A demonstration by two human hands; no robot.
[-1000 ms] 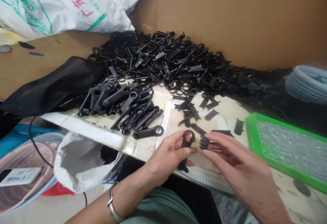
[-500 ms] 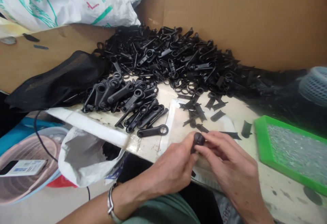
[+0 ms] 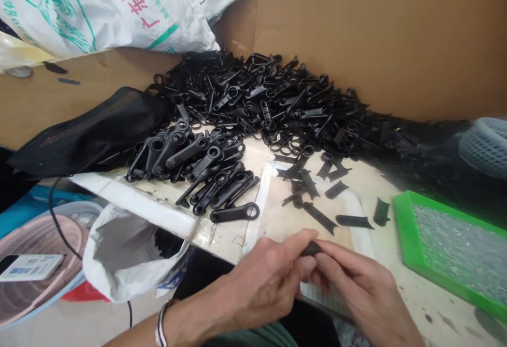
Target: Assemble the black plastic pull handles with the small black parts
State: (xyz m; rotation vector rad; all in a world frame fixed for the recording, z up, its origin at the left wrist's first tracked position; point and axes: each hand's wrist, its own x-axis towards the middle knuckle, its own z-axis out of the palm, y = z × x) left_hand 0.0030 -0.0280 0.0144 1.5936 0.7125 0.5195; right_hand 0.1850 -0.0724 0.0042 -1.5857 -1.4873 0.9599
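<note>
- Pressing together, the left hand [image 3: 273, 273] and the right hand [image 3: 356, 289] meet over a black part [image 3: 311, 249], held above the near edge of the worktable [image 3: 382, 262].
- The left hand is curled narrow around the part, thumb and fingers bent in; most of the part is hidden, and only a small dark surface shows.
- The right hand pinches the same part, its fingertips drawn close and touching it from the right.
- One second ago the hands were apart: the left held a piece with its ring end in plain sight, the right a small ribbed piece. Half a second ago they had met, and a rounded dark end stood up between them. Now less of it can be seen.
- Two loose curved plates [image 3: 354, 221], partly covered by the fingers in both earlier frames, now show whole beyond the hands.
- The whole surroundings sit somewhat lower in view than half a second ago.
- Unchanged are the cluster of ring-ended arms [image 3: 206, 165] on the left, the large heap of black pieces [image 3: 273, 99] behind, and the green tray [image 3: 410, 236] of small clear bits [image 3: 459, 254] on the right.
</note>
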